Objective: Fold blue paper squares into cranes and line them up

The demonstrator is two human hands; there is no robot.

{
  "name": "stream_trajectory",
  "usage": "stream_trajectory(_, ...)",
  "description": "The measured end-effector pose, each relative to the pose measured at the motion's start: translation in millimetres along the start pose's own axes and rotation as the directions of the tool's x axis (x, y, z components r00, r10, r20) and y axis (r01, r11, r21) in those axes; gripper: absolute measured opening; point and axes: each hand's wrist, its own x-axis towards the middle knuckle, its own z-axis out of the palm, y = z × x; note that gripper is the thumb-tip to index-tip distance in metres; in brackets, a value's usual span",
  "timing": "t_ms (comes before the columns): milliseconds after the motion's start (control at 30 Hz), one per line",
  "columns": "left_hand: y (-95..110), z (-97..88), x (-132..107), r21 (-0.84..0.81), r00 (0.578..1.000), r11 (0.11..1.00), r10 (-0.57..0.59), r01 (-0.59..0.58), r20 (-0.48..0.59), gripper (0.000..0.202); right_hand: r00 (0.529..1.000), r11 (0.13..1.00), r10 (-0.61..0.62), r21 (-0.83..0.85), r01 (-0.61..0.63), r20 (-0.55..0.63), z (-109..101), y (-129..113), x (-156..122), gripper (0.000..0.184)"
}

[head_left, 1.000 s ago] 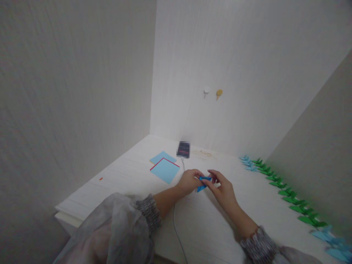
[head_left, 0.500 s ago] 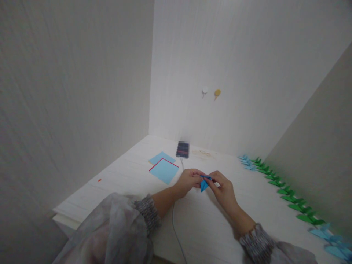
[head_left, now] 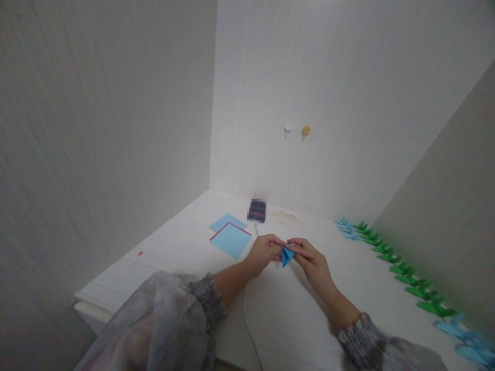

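Observation:
My left hand (head_left: 263,252) and my right hand (head_left: 311,260) meet over the middle of the white table (head_left: 185,247). Both pinch a small folded blue paper piece (head_left: 286,254), which hangs point-down between the fingertips just above the tabletop. A stack of blue square paper sheets (head_left: 231,239) with a red edge lies to the left of my left hand.
A dark phone-like device (head_left: 257,210) stands behind the hands, its grey cable (head_left: 246,319) running to the front edge. A row of folded green pieces (head_left: 402,272) and blue pieces (head_left: 469,344) lines the right wall. Two small hooks (head_left: 297,131) sit on the back wall.
The blue piece has turned from lying crosswise between my fingers to a compact triangle pointing down. Both hands have drawn closer together and shifted slightly toward the back.

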Motion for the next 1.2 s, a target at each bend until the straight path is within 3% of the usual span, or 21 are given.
stream_trajectory(300,0,-0.6,2,-0.047,0.998,0.997,0.058,-0.057,0.02,0.015,0.994,0.995,-0.045,0.081,0.053,-0.099,1,-1,0,0.019)
stream_trajectory(500,1,-0.8,1,-0.065,0.998,0.996,0.057,-0.055,0.04,0.009,0.996,0.994,-0.07,0.079,0.074,-0.058,-3,-1,0,0.015)
stream_trajectory(667,-4,-3.0,3,0.027,0.992,0.993,0.111,-0.112,0.054,0.022,0.995,0.992,-0.087,0.084,0.091,-0.054,-4,-5,0,0.015)
stream_trajectory(800,-6,-4.4,4,0.065,0.985,0.985,0.155,-0.159,0.074,0.027,0.996,0.991,0.002,0.137,0.009,-0.084,-2,-1,-1,0.015)
stream_trajectory(933,-4,-4.1,3,0.028,0.983,0.986,0.159,-0.163,0.096,0.032,0.967,0.957,0.201,0.244,-0.16,-0.154,1,7,0,0.027)
stream_trajectory(1067,-5,-4.5,4,0.035,0.983,0.985,0.164,-0.167,0.082,0.038,0.939,0.925,0.328,0.237,-0.298,-0.101,3,8,2,0.027)
stream_trajectory(1200,-9,-5.5,6,0.127,0.981,0.974,0.181,-0.19,0.073,0.037,0.923,0.906,0.376,0.241,-0.348,-0.082,4,9,2,0.026)
